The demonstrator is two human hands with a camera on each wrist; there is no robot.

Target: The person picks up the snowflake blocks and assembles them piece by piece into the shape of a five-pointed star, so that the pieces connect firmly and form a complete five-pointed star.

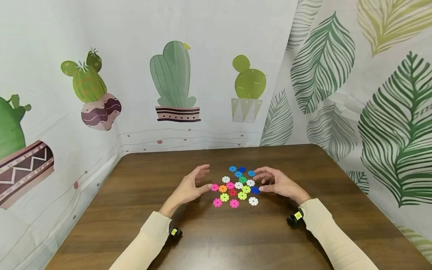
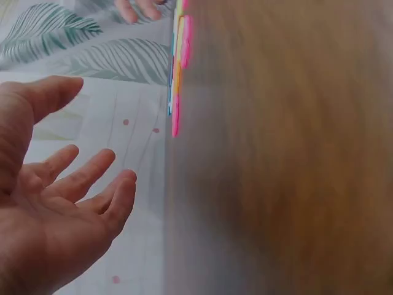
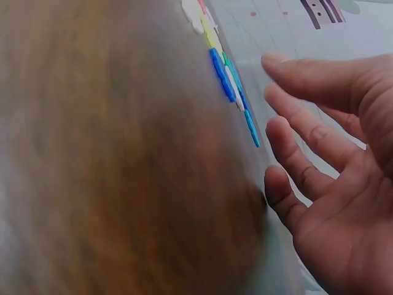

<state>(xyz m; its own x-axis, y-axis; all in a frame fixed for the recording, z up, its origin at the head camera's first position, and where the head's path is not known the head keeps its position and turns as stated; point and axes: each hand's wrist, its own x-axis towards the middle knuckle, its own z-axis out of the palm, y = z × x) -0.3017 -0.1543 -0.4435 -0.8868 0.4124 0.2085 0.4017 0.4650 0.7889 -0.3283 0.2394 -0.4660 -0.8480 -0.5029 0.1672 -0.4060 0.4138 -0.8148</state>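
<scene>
Flat, notched plastic discs lie loosely grouped on the table: a red disc (image 1: 233, 192) near the middle, an orange disc (image 1: 222, 188), several pink, yellow, white and blue ones, and a green disc (image 1: 242, 179). On the left side is my left hand (image 1: 193, 186), fingers loosely bent and spread, its thumb tip by a pink disc (image 1: 214, 187). Opposite, my right hand (image 1: 277, 182) has its thumb close to a dark blue disc (image 1: 255, 190) and its fingers near a light blue disc (image 1: 251, 173). Both palms, seen in the wrist views, hold nothing. Whether the thumbs touch discs, I cannot tell.
The brown wooden table (image 1: 135, 225) has rounded far corners. Behind it hangs a pale cloth (image 1: 212, 82) printed with cacti and leaves. A small black device sits at the left wrist (image 1: 175, 233) and another at the right wrist (image 1: 295, 220).
</scene>
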